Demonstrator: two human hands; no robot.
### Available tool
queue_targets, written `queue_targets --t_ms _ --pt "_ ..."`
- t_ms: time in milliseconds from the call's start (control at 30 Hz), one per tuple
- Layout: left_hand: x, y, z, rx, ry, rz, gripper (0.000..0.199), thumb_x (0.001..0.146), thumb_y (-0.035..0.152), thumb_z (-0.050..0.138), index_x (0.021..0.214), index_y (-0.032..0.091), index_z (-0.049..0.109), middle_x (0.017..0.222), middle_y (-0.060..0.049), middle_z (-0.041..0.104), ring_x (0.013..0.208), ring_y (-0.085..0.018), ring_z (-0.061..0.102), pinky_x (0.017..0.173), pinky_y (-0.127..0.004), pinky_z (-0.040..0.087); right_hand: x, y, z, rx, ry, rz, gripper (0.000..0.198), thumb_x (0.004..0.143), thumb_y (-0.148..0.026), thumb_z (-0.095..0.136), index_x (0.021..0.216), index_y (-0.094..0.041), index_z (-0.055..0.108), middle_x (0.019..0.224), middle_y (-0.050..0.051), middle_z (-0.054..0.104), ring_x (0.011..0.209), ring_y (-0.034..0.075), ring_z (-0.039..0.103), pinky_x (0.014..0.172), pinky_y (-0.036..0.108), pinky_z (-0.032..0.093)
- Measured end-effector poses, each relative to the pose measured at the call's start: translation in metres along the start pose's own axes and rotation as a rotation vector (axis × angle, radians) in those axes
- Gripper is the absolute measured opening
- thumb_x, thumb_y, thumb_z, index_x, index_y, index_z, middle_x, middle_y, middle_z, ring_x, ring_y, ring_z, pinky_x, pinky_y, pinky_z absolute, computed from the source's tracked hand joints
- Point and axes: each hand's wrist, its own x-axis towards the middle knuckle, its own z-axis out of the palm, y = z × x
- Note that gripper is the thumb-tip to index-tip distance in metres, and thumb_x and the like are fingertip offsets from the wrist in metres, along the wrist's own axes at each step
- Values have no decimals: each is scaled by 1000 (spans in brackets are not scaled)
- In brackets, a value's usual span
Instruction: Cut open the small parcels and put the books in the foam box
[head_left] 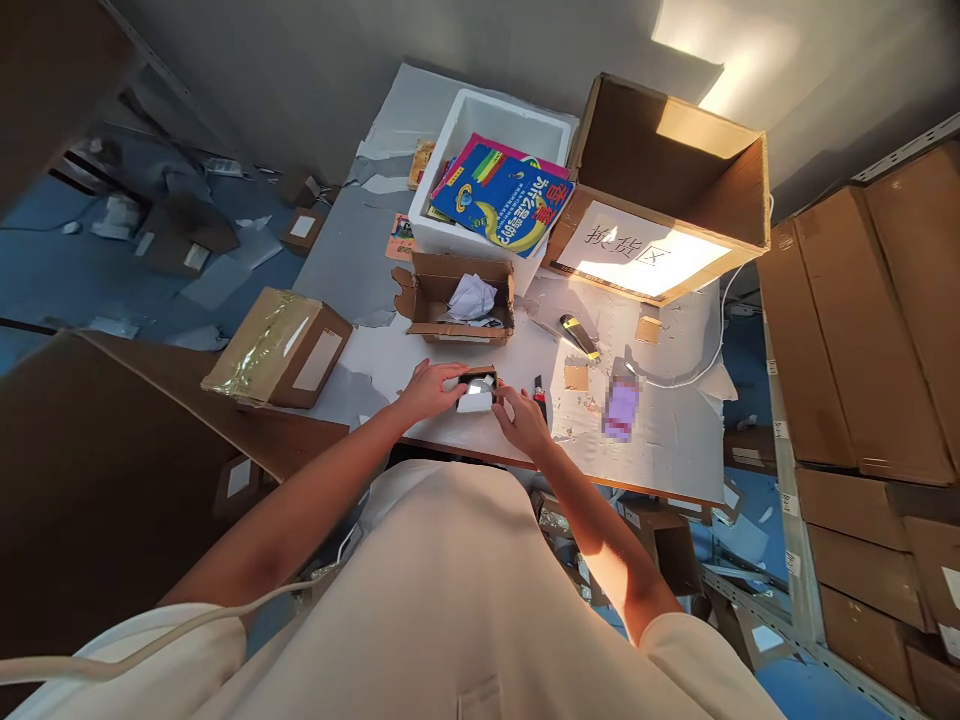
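Note:
A small open cardboard box (476,402) sits near the table's front edge, with a pale, shiny item inside that I cannot make out. My left hand (431,390) grips the box's left side, fingers over its upper left edge. On the opposite side, my right hand (523,418) has its curled fingers against the right edge. Just right of that hand lies a red and black cutter (540,393). Behind the small box stands an open carton (461,330) with crumpled white paper (472,298) in it.
A white foam box (442,235) holds books (502,200). Beside it stands a large open carton (675,215). A taped box (281,345) is at left. A yellow and black tool (579,337), cardboard scraps (576,378) and a blurred purple item (621,408) lie at right. Shelved cartons (862,330) flank the table.

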Motion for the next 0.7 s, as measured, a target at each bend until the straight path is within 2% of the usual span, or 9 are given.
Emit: queue_targets --t_ms 67,133,267,367,533,700 --pt "0 -1 -3 3 -25 28 48 79 44 59 124 29 62 131 -5 61 126 -29 52 116 -57 15 -1 0 0 0 5 11 28 94 -32 39 116 -22 54 119 8 68 107 23 64 107 48 35" --pt "1 -4 -7 -28 -60 47 54 77 50 61 126 28 61 134 -5 59 129 -30 49 116 -56 17 -2 0 0 -7 -1 25 29 94 -32 39 117 -23 55 117 7 69 105 23 65 106 48 35" --pt "8 -9 -12 -241 -154 54 51 84 55 48 121 24 65 131 -5 60 129 -26 50 111 -44 34 -3 2 -1 -18 1 30 29 95 -34 39 117 -23 55 123 8 66 111 23 62 107 46 35" --pt "11 -6 -12 -284 -143 13 49 82 54 52 117 23 68 126 -4 64 123 -26 55 106 -41 41 -3 3 -2 -10 -1 20 29 94 -35 40 116 -23 55 122 7 67 109 22 63 107 45 35" --pt "7 3 -10 -120 -98 37 53 71 52 67 117 26 68 128 -3 63 122 -29 56 108 -41 39 -3 2 -8 -11 -14 2 32 94 -38 40 118 -23 54 108 6 71 98 23 66 104 44 37" --pt "7 -5 -6 -218 -85 19 42 85 50 49 109 26 72 126 1 64 118 -24 59 102 -36 44 0 1 -15 82 -35 17 37 98 -37 27 115 -23 58 92 3 71 81 19 66 91 36 45"
